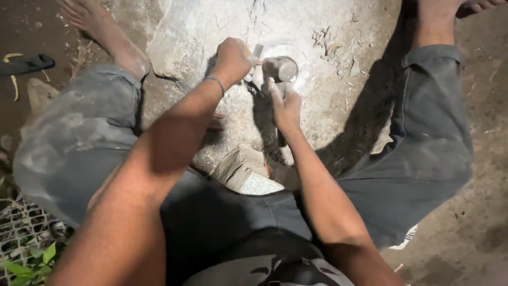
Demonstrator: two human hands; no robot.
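Hands first: left hand [231, 59] is curled in a fist around a thin chisel [253, 78], whose pale top sticks out above the knuckles while the tip angles down toward the stone. Right hand [286, 108] is wrapped around the handle of a hammer [280, 69], with the index finger stretched up along the handle; the round grey hammer head sits just above the fingers, right beside the chisel top. Cannot tell if head and chisel are touching. Left wrist carries a thin bracelet [215, 80].

Both tools are over the middle of a big pale stone slab [328, 32], lying on the ground between the person's spread legs. Slab face is rough, dusty and scratched, with a lighter ring-shaped patch around the hammer head and a dark crack [166, 77] running in from its left edge. Small chips and flakes lie scattered on the upper right part.

Near edge of the slab has a smaller broken stone block [239, 165] resting by the lap. Person wears dusty grey trousers [434, 137], bare feet out at both top corners. Ground is brown dirt [484, 212]. Wire mesh [24, 228] and green leaves [32, 262] sit at lower left, and a dark strap-like object [26, 63] lies at far left.
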